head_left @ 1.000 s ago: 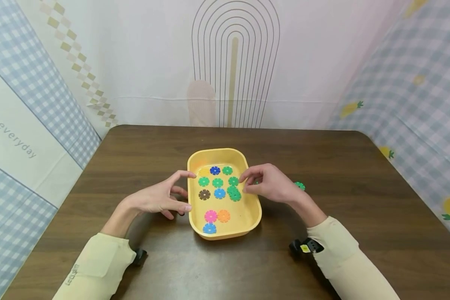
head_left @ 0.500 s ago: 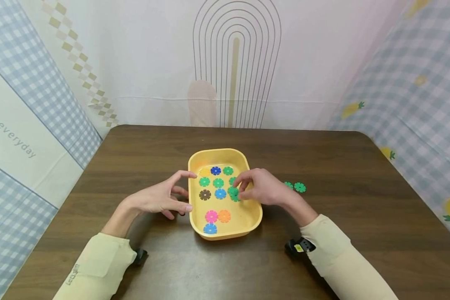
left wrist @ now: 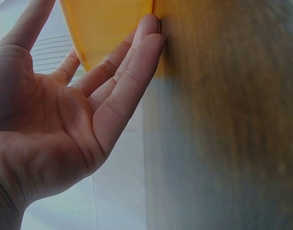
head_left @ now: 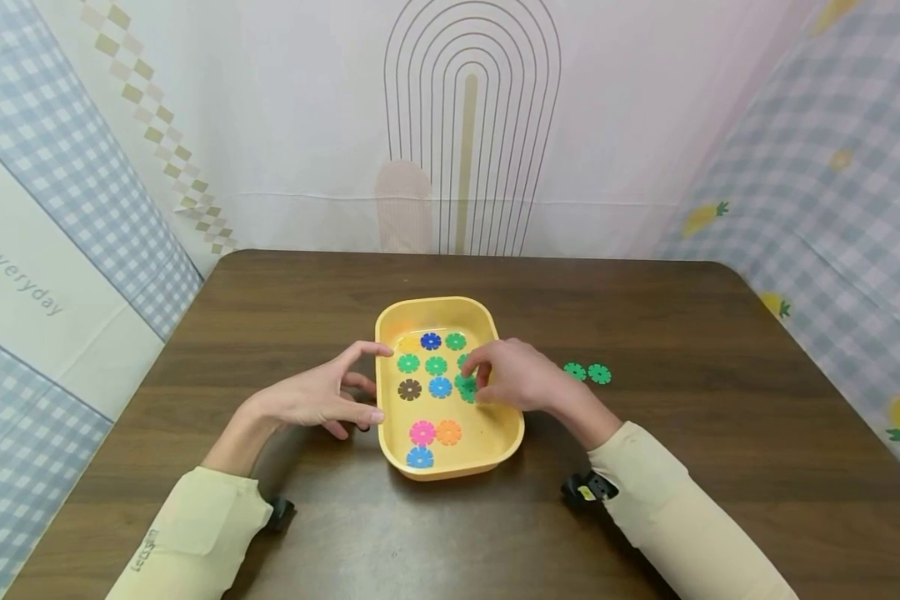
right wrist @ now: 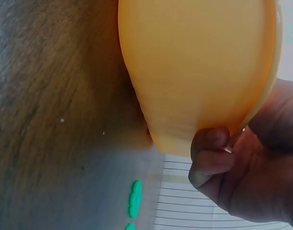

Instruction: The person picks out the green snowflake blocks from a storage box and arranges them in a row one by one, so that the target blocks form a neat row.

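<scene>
A yellow plastic tray (head_left: 487, 429) holds several notched interlocking discs. My left hand (head_left: 322, 396) is at its left side, index finger and thumb touching the rim, other fingers extended along the outer wall in the left wrist view. Over the right rim reaches my right hand (head_left: 521, 379); its curved index finger and thumb stand apart at two overlapping green discs (head_left: 463, 386). Whether they pinch one cannot be told. Another green disc (head_left: 461, 360) is partly hidden by that hand. In the right wrist view, the curled outer fingers (right wrist: 211, 165) hang outside the tray wall.
Inside the tray also lie a dark blue disc (head_left: 431, 341), a brown disc (head_left: 409, 389), a light blue disc (head_left: 440, 387), a pink disc (head_left: 422, 432) and an orange disc (head_left: 448, 432). Two green discs (head_left: 599, 373) lie on the brown table (head_left: 682, 350), right of the tray.
My right hand has shifted slightly left and down onto the overlapping green discs, uncovering the two green discs on the table. My left hand and the tray have stayed in place.
</scene>
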Action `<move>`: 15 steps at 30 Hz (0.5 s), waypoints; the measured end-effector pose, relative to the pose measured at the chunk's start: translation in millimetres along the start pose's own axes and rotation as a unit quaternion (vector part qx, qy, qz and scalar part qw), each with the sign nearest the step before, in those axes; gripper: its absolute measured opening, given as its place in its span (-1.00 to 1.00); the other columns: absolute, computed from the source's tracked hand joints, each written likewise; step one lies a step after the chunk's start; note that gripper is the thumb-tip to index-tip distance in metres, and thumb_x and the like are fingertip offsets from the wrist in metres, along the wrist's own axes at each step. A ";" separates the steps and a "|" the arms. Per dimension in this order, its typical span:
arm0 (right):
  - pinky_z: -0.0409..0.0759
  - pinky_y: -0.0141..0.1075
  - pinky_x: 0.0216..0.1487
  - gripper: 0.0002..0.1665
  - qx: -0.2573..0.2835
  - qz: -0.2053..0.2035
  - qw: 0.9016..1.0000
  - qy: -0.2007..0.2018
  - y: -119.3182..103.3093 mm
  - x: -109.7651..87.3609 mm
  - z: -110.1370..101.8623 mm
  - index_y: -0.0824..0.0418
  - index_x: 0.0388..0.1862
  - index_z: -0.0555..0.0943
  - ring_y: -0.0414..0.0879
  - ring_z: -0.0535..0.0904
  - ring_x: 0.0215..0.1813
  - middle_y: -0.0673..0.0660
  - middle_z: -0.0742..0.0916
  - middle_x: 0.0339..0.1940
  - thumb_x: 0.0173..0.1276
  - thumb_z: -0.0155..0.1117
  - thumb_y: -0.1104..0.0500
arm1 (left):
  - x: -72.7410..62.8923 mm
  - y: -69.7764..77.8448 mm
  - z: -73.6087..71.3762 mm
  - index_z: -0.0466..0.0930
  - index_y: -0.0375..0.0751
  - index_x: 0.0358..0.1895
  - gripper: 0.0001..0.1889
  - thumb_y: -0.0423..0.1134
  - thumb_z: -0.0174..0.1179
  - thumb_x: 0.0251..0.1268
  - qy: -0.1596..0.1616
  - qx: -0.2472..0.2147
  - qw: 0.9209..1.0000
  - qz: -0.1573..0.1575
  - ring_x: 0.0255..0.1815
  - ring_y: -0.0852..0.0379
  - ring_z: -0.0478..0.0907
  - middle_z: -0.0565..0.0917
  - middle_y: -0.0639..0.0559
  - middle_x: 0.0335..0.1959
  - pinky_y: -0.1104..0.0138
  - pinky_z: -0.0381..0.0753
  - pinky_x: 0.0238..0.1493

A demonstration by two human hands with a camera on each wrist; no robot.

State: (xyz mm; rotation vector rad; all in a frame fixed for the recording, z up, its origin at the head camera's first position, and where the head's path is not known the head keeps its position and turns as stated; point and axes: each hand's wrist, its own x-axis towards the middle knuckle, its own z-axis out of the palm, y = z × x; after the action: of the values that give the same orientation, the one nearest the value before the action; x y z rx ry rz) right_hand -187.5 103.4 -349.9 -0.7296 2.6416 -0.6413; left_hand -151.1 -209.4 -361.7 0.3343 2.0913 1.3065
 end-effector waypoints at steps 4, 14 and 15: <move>0.53 -0.32 -0.32 -0.70 -0.029 0.007 1.000 -0.002 -3.2 1.2 0.2 0.12 -0.02 0.79 -0.11 0.55 -0.35 0.00 0.68 -0.41 0.26 0.58 0.23 | 0.9 -0.5 0.1 -0.01 0.18 0.60 -0.08 -0.11 0.46 0.39 0.001 -0.001 1.000 -0.001 -0.08 -0.08 0.72 0.48 -0.37 0.39 0.01 0.78 -0.13; 0.56 -0.31 -0.29 -0.69 -0.064 0.033 0.997 0.000 -9.8 5.8 2.5 0.12 -0.01 0.80 -0.09 0.59 -0.27 0.02 0.71 -0.34 0.25 0.60 0.21 | 1.0 -0.7 -0.4 -0.02 0.17 0.60 -0.10 -0.14 0.44 0.41 0.000 0.001 1.000 -0.001 -0.10 -0.08 0.72 0.48 -0.37 0.39 0.01 0.78 -0.12; 0.57 -0.31 -0.30 -0.69 -0.068 0.038 0.997 -0.001 -10.8 6.2 2.9 0.11 -0.01 0.80 -0.08 0.59 -0.27 0.02 0.71 -0.34 0.25 0.61 0.20 | 0.9 -0.8 -0.5 -0.03 0.17 0.60 -0.10 -0.14 0.44 0.41 -0.001 0.000 1.000 0.000 -0.10 -0.08 0.72 0.48 -0.37 0.39 0.01 0.78 -0.12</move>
State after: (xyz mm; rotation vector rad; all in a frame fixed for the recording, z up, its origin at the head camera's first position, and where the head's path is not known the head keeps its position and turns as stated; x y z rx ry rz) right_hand -187.1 90.7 -348.1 -0.6610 2.7175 -0.4424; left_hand -152.0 -209.7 -362.6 0.3349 2.0905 1.3051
